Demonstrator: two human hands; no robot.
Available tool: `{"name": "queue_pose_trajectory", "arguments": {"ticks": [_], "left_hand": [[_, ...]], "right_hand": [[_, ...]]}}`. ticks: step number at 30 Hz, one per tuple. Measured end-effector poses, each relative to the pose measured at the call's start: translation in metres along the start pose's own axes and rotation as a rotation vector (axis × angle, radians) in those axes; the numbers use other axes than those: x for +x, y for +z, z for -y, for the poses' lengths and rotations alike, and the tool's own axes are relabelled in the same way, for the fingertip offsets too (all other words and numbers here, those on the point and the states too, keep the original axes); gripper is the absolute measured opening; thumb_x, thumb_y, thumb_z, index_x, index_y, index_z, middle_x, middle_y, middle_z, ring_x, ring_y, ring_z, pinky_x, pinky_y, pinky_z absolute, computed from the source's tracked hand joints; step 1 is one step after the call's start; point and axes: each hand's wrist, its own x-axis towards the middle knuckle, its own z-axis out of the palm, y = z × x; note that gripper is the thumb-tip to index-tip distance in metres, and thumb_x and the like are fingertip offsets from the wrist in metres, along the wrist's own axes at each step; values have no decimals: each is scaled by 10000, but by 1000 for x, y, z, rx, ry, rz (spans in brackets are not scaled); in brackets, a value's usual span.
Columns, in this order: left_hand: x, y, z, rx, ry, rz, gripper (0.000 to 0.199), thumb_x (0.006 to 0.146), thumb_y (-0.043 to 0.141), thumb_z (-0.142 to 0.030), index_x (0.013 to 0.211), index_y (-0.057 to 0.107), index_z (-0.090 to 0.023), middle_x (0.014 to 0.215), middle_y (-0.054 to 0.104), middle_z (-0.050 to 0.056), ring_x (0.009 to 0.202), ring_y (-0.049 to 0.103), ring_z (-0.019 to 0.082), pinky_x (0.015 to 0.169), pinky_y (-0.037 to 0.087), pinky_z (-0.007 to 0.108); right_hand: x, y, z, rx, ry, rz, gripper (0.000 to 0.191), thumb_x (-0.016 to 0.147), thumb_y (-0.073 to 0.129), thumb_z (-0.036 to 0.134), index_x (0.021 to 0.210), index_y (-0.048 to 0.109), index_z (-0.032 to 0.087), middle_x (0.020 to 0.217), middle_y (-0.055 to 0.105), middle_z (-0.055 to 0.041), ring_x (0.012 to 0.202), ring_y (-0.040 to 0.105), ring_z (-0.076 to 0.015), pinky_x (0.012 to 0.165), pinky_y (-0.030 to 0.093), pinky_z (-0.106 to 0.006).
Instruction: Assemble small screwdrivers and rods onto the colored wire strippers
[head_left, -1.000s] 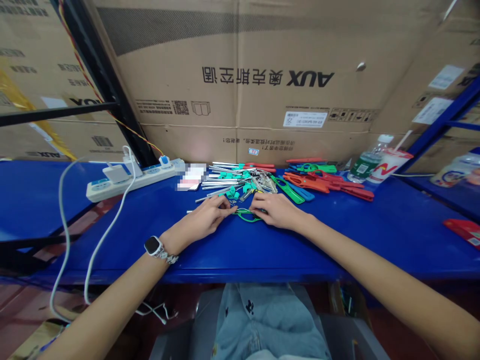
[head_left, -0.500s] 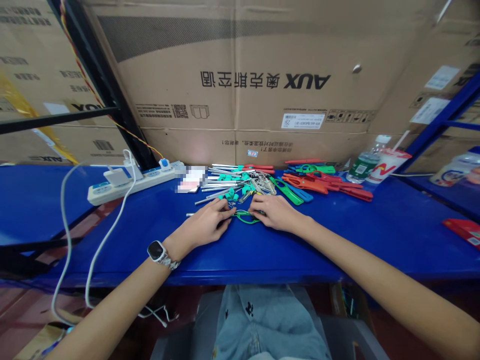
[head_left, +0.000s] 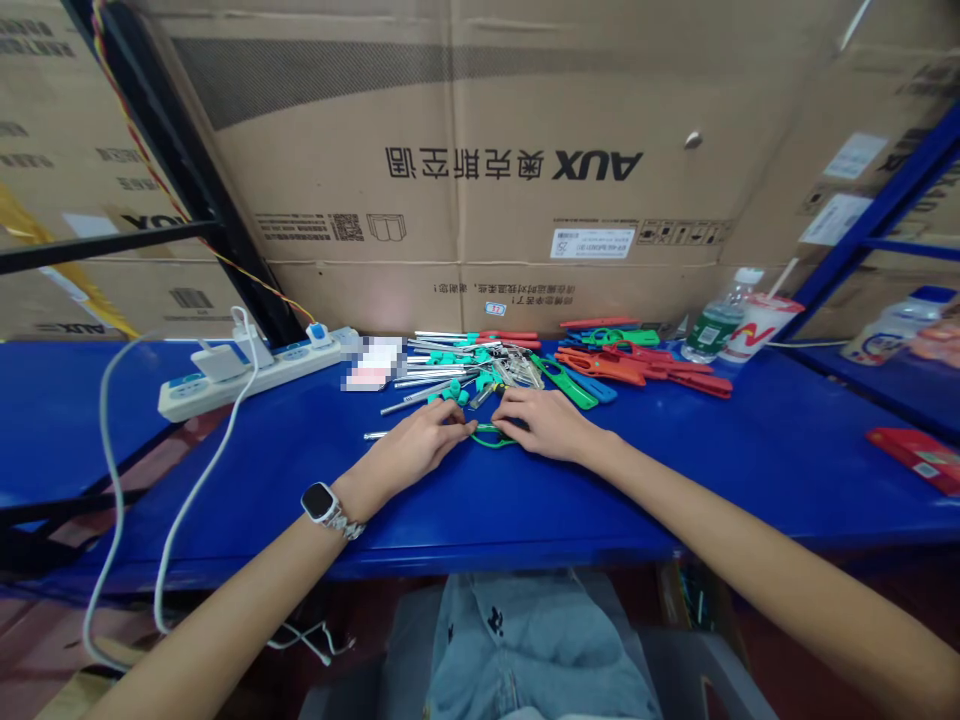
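Between my hands a green long-necked lighter (head_left: 491, 441) lies on the blue table, its metal tube poking out past my left hand. My left hand (head_left: 424, 437) has its fingers closed round the tube end. My right hand (head_left: 546, 425) pinches the handle end, which its fingers partly hide. Just beyond lies a pile of metal lighter tubes (head_left: 427, 377) with teal plastic pieces (head_left: 450, 392) and small metal parts (head_left: 525, 366). Green handle shells (head_left: 564, 381) lie to the right of the pile, close to orange ones (head_left: 609, 366).
A white power strip (head_left: 225, 390) with plugs and cables stands at the left. Toward the right are a water bottle (head_left: 711, 330), a drink cup (head_left: 761, 328) and a red packet (head_left: 916, 458). Large cardboard (head_left: 517, 90) walls off the table's back.
The view has shifted slightly. My fingers have moved a little on the green lighter, which stays between both hands in nearly the same place.
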Motion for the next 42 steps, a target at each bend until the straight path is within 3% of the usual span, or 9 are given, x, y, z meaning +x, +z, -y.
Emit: {"name": "queue_pose_trajectory", "arguments": {"ticks": [17,25,34,39,42], "left_hand": [[-1,0,-5,105,24,20,402,1041,326,-131,1283,643,-173,1245,630,125,1095,637,223,942,568,400],[-3,6,-1,88,-50,10,458,1024,326,-110,1433,520,-178,1209,661,129,1090,654,242,937,569,428],[0,5,-1,107,-9,-12,418,1006,372,-111,1353,593,-186,1134,694,112,1006,691,221,880,604,385],[-3,-1,-3,93,24,-89,448,935,434,-113,1340,611,-187,1246,677,121,1098,672,245,935,592,424],[2,-12,-7,89,49,-115,441,885,468,-112,1288,634,-180,1222,684,122,1079,668,266,929,578,463]], "right_hand": [[1,-3,-5,-30,-28,30,130,953,620,209,930,748,204,982,689,-45,855,593,-152,606,268,-267],[-3,3,-6,-70,-66,-29,177,988,580,223,979,753,190,960,698,-64,905,608,-173,667,339,-278],[-2,2,-3,-56,-48,-19,177,990,574,222,975,747,186,970,699,-72,935,606,-189,722,390,-290],[-9,-4,-9,38,-19,-139,199,993,555,222,1078,730,183,1038,701,-86,989,620,-207,862,445,-346],[-19,-16,-24,17,125,-245,214,981,529,201,1057,724,158,1032,701,-104,972,629,-219,872,464,-363]]}}
